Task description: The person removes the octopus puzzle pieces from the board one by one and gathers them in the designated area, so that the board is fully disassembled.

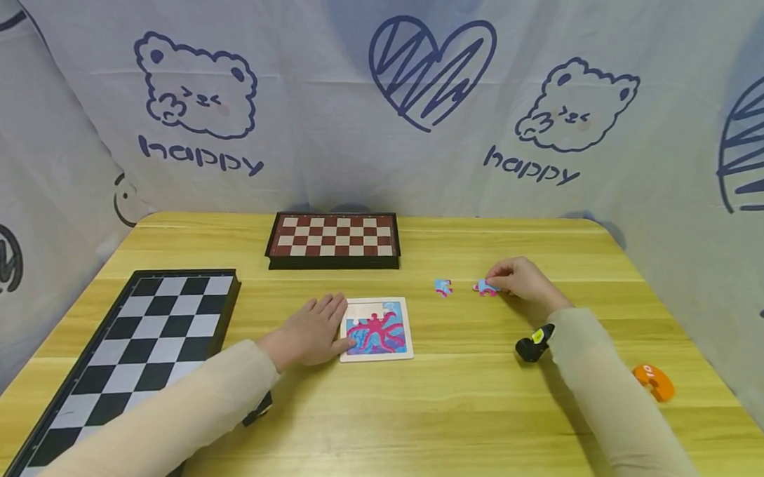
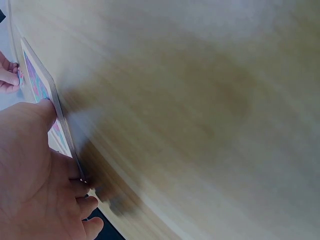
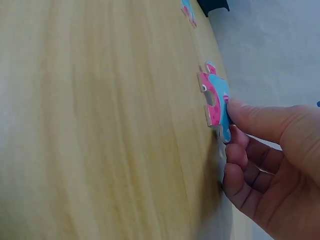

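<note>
A square jigsaw puzzle (image 1: 376, 337) with a pink octopus on blue lies in a pale frame, with bare backing showing at its upper left. My left hand (image 1: 316, 332) rests at the frame's left edge, fingers straight, and the thumb touches the lower left side. In the left wrist view the thumb lies over the frame's rim (image 2: 52, 82). My right hand (image 1: 521, 281) pinches a pink and blue puzzle piece (image 3: 216, 97) between thumb and fingers, at the table surface. Another puzzle piece (image 1: 443, 287) lies on the table between that hand and the frame.
A black-and-white checkered board (image 1: 151, 331) lies at the left. Behind the puzzle stands a brown-and-white checkered board (image 1: 334, 236) in a black case. An orange curved piece (image 1: 654, 382) lies at the right, partly behind the right sleeve. A printed curtain (image 1: 328, 156) hangs along the table's back edge.
</note>
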Demonstrator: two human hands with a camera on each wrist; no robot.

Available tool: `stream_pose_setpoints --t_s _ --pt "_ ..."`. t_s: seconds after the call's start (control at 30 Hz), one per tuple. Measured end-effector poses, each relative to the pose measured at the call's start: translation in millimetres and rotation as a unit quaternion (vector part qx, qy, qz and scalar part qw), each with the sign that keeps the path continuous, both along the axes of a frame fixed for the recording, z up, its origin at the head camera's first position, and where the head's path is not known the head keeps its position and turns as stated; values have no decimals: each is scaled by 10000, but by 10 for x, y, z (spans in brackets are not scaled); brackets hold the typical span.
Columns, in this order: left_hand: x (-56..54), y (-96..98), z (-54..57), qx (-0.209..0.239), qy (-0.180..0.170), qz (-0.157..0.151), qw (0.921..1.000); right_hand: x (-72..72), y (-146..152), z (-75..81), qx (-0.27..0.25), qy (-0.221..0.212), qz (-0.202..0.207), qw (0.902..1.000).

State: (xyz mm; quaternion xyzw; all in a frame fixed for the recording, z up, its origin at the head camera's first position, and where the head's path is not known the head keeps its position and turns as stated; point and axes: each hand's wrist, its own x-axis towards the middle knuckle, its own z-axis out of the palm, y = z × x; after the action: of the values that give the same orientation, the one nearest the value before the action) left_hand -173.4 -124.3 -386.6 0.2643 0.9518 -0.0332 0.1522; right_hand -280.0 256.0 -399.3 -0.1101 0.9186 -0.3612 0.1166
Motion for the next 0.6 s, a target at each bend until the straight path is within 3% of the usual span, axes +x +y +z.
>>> stream_pose_setpoints --t_s 0.6 --pt "2 2 -1 -12 8 1 10000 -51 -14 -32 -37 -124 -75 9999"
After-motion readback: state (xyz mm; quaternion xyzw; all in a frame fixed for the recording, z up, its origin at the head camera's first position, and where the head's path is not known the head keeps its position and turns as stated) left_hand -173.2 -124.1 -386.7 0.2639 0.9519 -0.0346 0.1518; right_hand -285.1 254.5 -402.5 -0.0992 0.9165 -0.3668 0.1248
